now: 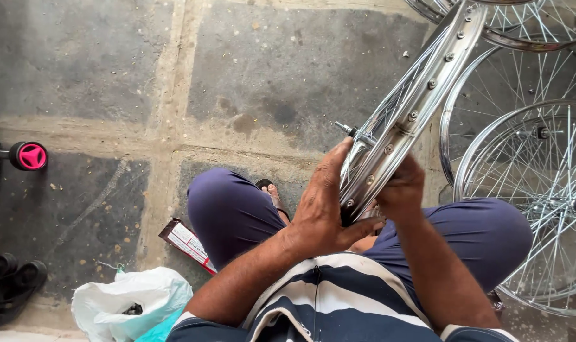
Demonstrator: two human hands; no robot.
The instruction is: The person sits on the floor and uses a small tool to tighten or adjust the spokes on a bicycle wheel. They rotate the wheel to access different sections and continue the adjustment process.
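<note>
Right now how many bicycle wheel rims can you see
4, maybe more out of frame: held rim gripped by the left hand and right hand; top-edge rim; upper floor rim; lower floor rim, overlapping the one above.

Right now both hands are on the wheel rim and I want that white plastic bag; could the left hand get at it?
Probably yes: the white plastic bag lies beside the left knee, nothing between, once the left hand releases the wheel rim.

Bicycle repair workshop: spoked wheel rims (522, 158), stone floor (288, 76)
</note>
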